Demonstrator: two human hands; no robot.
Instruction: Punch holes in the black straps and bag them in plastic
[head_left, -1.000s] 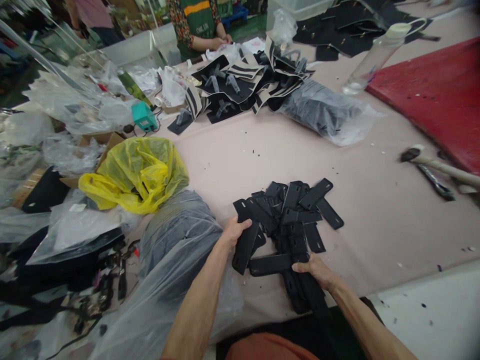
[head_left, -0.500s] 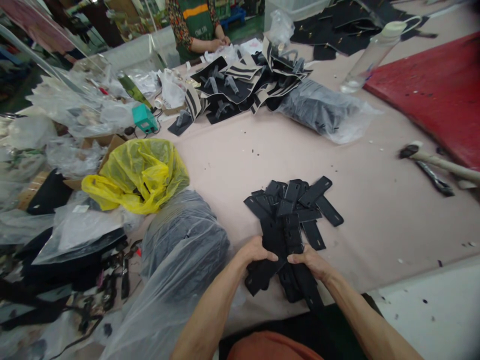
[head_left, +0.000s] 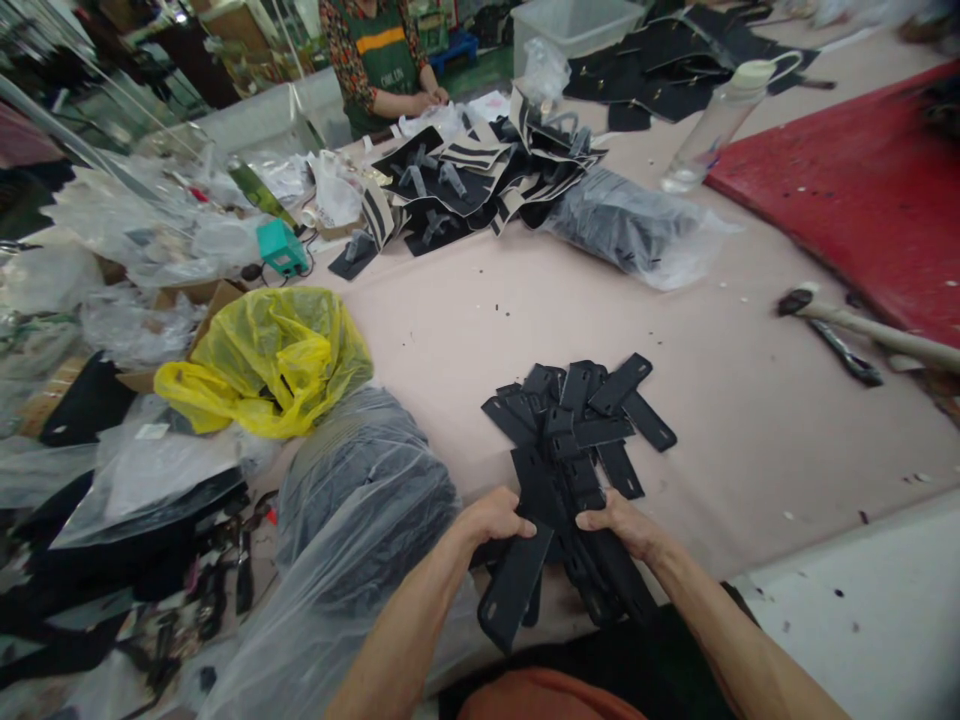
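Observation:
A heap of flat black strips [head_left: 577, 405] with rounded, slotted ends lies on the table near me. My left hand [head_left: 499, 518] is closed on one black strip [head_left: 516, 585], thumb on top, and the strip points down toward me at a slant. To its right, my right hand [head_left: 619, 522] grips several black strips [head_left: 611, 572] bunched at the near end of the heap, thumb pressed on their upper face. The fingers under the strips are hidden in both hands.
A plastic-wrapped dark bundle [head_left: 367, 480] and a yellow bag [head_left: 277, 360] lie left. Striped black pieces [head_left: 450, 180], a wrapped pack [head_left: 630, 225] and a bottle [head_left: 712, 125] stand farther back. A hammer [head_left: 862, 320] lies right, near a red board [head_left: 840, 170]. A co-worker [head_left: 382, 70] is opposite.
My left hand has moved slightly left, away from the right hand, and its strip has swung to point more toward me. The right hand stays on its bunch. The view has shifted a little.

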